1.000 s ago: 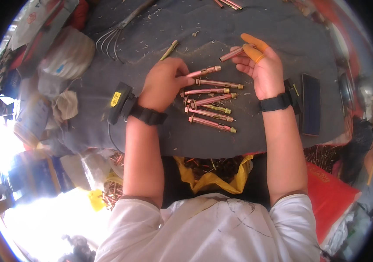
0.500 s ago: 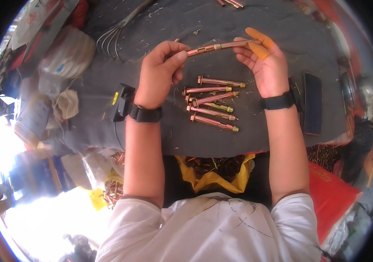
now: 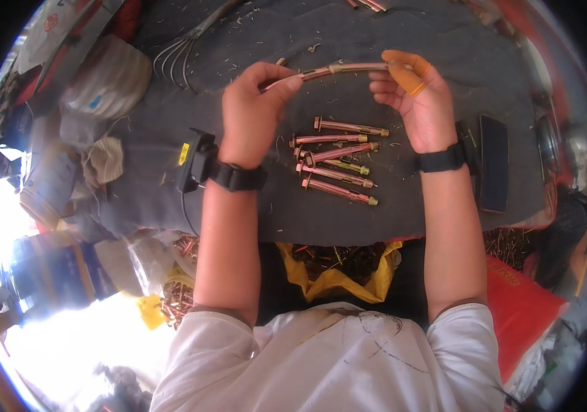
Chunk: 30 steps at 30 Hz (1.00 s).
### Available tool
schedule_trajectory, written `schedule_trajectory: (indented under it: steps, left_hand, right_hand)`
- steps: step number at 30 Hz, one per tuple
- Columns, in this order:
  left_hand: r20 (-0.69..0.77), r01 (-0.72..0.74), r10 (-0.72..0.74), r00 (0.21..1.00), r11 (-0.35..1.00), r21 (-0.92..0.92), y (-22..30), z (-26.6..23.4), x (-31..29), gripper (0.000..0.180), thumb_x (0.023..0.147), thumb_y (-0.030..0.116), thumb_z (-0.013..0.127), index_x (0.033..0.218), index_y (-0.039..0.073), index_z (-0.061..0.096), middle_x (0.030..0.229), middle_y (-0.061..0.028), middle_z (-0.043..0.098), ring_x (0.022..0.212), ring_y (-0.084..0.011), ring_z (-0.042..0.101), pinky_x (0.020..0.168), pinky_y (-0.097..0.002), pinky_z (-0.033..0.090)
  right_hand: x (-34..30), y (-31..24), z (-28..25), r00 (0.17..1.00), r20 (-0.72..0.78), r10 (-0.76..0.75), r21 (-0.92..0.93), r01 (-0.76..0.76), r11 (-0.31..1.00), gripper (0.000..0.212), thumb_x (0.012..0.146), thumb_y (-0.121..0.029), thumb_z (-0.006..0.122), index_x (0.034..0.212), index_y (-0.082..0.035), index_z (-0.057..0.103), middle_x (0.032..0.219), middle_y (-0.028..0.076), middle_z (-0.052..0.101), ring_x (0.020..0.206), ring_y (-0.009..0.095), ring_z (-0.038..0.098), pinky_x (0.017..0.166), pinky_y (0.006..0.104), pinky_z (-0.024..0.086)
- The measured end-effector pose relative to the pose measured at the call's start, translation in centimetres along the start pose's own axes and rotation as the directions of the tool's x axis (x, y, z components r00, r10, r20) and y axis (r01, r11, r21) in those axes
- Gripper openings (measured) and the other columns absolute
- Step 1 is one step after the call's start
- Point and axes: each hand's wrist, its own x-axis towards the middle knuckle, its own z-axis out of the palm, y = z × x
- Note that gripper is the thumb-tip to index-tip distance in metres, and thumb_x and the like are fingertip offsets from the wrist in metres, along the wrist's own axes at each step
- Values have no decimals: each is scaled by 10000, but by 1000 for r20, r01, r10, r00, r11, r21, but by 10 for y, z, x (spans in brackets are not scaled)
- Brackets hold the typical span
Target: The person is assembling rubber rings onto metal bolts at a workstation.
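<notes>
The bolt row [image 3: 345, 152], six sleeved bolts laid loosely side by side with some crossing, serves as the landmark on the cloth-covered desk [image 3: 276, 220]; the left hand [image 3: 249, 113] is beyond the row and to its left, fingers closed in a pinch on a sleeved bolt [image 3: 316, 73]; the right hand [image 3: 424, 113] is beyond the row and to its right, palm up, fingers drawn together on the outer end of a metal tube [image 3: 367, 66], two of them capped with orange finger cots [image 3: 405, 77]; the bolt and tube meet nearly end to end beyond the row and apart from it, at a slight angle; the blurred joint does not show whether one enters the other; a dark flat slab [image 3: 492, 161] lies to the right of the row; the step in hand is judged to be mating tube to bolt end; the next move calls for both axes in line, a steady left pinch and light right-hand pressure or rotation.
</notes>
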Motion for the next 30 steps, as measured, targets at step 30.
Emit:
schedule_trajectory:
  steps: [30]
  left_hand:
    - [237,162,-109,965,963,-214,-8,4,1,178,926,170,605,952,-6,621,875,-35,625,803,-121,624,659,-247,520]
  right_hand:
    - [-6,5,16,996,86,-9,-511,52,858,161,835,-106,695,963,-10,679,862,45,688,800,95,624,728,245,471]
